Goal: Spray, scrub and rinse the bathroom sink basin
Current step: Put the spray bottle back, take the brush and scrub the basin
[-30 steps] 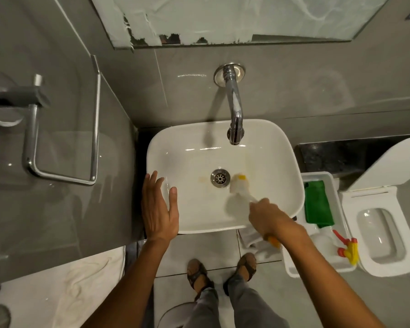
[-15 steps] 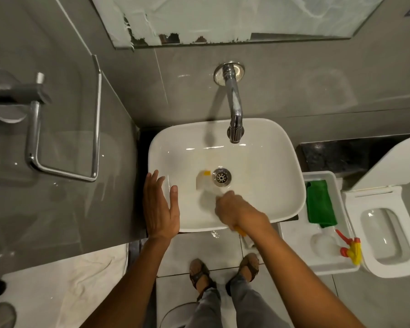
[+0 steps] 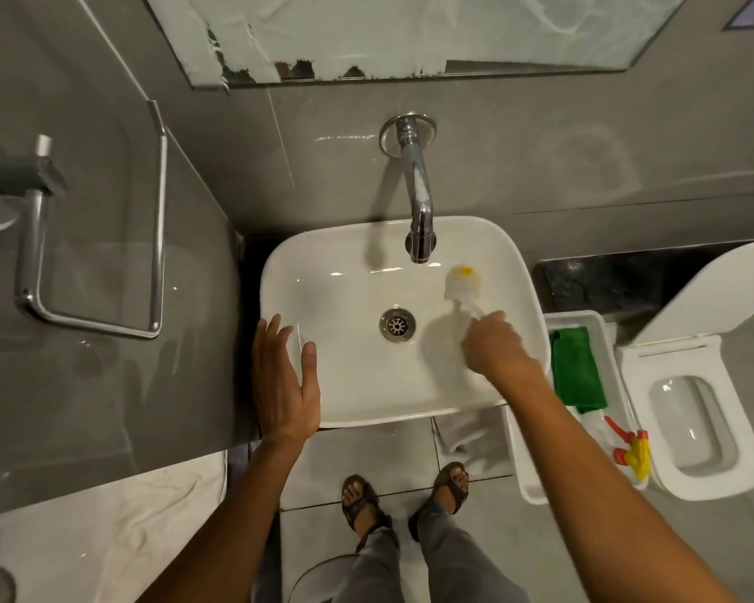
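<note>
A white square sink basin sits below a chrome wall tap, with a metal drain in its middle. My right hand is closed around the handle of a white scrub brush. The brush's blurred head, with a yellow tip, presses on the basin's back right wall just below the spout. My left hand lies flat on the basin's left rim, fingers spread, holding nothing.
A white tray to the right holds a green cloth and a spray bottle with a red and yellow trigger. An open toilet stands at far right. A chrome towel rail hangs on the left wall. My sandalled feet stand below.
My right hand swept the brush from the right of the drain to its left, then up to the basin's back right. My left hand stayed on the rim.
</note>
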`<state>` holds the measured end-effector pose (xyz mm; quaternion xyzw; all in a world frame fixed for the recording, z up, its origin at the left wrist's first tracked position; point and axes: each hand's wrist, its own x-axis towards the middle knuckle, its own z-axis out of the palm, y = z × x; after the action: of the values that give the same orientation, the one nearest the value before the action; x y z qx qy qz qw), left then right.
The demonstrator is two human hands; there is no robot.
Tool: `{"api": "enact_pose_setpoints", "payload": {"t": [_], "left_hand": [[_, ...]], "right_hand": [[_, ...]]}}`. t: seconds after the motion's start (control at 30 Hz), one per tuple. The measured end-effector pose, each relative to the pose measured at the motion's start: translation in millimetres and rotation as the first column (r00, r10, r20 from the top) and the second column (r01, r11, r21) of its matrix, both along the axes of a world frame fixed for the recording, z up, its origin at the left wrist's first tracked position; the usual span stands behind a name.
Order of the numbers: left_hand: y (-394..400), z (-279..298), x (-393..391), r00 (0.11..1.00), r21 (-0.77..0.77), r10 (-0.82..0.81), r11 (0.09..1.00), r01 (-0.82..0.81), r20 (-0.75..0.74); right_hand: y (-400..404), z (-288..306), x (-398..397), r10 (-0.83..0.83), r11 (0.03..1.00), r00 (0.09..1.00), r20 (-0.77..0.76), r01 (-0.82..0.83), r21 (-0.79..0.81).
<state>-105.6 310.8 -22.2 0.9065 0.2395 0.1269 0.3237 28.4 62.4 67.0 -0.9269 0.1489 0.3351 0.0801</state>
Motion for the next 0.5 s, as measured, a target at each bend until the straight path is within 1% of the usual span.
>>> {"api": "enact_pose_setpoints", "payload": {"t": [0.07,0.1,0.17,0.2,0.3,0.37,0.43,0.5], "left_hand": [[0,2,0,1.000,0.004,-0.004,1.000,0.004,0.003],[-1,3,0,1.000,0.007,-0.005,1.000,0.005,0.005],[-2,4,0,1.000,0.008,0.001,1.000,-0.001,0.004],[-2,4,0,1.000,0.003,0.004,1.000,-0.004,0.005],[-1,2,1,1.000,0.004,0.007,1.000,-0.007,0.028],[-1,0,0,0.999,0.006,0.010,1.000,-0.010,0.046],[-1,-2,0,0.999,-0.004,0.018,1.000,-0.018,0.049],[0,-5,1,0.999,-0.005,0.019,1.000,-0.019,0.048]], "right_hand": [[-26,9,-20,0.150,0.983,0.983,-0.109,-0.160,-0.090],[-27,15,-34,0.236,0.962,0.954,-0.183,-0.256,-0.094],[-10,29,-64,0.392,0.911,0.871,-0.298,-0.411,-0.005],[3,34,-78,0.438,0.894,0.837,-0.327,-0.444,0.060],[55,39,-100,0.506,0.861,0.799,-0.325,-0.444,0.249],[94,36,-95,0.509,0.844,0.795,-0.330,-0.384,0.375],[123,30,-74,0.461,0.833,0.842,-0.280,-0.301,0.464],[138,21,-49,0.367,0.837,0.909,-0.195,-0.232,0.496]]}}
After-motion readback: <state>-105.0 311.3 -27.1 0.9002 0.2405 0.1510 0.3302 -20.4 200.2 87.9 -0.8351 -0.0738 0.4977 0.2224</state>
